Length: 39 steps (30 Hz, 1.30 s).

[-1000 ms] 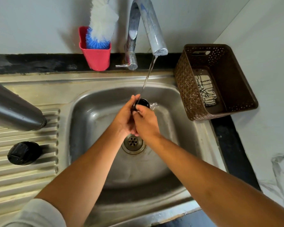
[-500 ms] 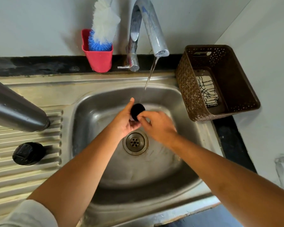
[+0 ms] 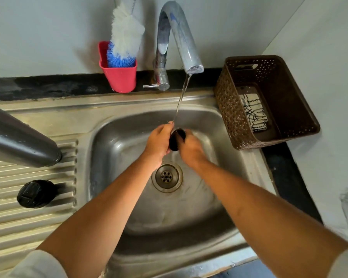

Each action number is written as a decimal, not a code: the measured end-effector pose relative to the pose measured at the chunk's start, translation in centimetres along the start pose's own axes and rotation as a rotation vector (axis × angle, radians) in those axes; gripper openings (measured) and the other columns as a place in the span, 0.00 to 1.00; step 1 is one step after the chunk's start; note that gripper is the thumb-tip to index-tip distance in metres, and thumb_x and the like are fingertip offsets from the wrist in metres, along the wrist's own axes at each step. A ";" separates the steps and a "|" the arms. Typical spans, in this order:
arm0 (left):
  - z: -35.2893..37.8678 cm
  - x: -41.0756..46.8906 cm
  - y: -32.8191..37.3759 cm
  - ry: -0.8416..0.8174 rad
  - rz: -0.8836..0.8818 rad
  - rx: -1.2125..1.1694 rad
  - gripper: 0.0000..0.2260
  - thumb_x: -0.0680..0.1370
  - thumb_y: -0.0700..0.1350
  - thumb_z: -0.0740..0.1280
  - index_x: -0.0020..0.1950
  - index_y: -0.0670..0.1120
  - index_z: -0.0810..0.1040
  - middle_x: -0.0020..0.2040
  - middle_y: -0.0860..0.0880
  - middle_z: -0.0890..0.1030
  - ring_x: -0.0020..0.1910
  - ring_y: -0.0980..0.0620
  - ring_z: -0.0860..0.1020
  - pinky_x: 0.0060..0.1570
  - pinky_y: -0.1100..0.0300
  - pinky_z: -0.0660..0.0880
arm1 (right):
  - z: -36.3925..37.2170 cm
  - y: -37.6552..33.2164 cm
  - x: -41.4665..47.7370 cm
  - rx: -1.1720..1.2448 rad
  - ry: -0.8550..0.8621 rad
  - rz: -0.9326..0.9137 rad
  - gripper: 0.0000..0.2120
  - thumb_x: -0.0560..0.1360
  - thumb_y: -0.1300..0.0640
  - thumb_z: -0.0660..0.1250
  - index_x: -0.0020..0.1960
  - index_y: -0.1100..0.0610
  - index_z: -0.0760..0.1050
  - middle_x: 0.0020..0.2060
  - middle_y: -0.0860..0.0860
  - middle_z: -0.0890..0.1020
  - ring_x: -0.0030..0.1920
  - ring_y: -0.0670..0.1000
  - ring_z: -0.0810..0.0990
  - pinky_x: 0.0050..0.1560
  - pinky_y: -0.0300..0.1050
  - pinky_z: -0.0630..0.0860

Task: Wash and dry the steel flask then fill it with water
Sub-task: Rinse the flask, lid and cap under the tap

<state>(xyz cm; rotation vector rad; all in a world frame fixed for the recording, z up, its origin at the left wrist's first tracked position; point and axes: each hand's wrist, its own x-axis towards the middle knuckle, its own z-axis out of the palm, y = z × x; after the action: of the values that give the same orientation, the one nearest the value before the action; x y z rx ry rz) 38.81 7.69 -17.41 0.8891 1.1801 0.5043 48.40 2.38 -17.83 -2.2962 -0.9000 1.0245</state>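
Over the steel sink basin [image 3: 117, 157], my left hand [image 3: 159, 141] and my right hand [image 3: 190, 148] both hold a small round black flask part [image 3: 176, 138] between them. A thin stream of water [image 3: 182, 97] runs from the curved tap [image 3: 179, 35] down onto it. The dark steel flask [image 3: 18, 141] lies on its side on the ribbed drainboard at the left, its mouth end out of frame. A black flask lid [image 3: 36, 193] stands on the drainboard below it.
A red holder [image 3: 119, 77] with a white and blue bottle brush [image 3: 127, 37] stands left of the tap. A brown perforated basket [image 3: 269, 101] with a folded patterned cloth [image 3: 253, 113] sits at the right. The drain [image 3: 167, 176] lies under my wrists.
My right hand came back onto the black part after lifting off it half a second ago. The part has turned on edge between both hands under the stream.
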 end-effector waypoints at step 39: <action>-1.1 0.4 -1.8 -0.035 -0.051 -0.077 0.15 0.85 0.58 0.61 0.47 0.49 0.77 0.40 0.43 0.77 0.34 0.49 0.74 0.32 0.59 0.66 | 1.0 -0.7 -1.3 0.423 -0.165 0.294 0.11 0.81 0.59 0.64 0.59 0.63 0.79 0.36 0.56 0.81 0.21 0.46 0.74 0.22 0.36 0.67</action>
<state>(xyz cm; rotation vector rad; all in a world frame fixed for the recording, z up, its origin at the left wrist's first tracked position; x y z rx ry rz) 37.75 7.33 -19.20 0.7974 1.1412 0.4878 46.67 2.07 -17.36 -2.0357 -0.3558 1.3934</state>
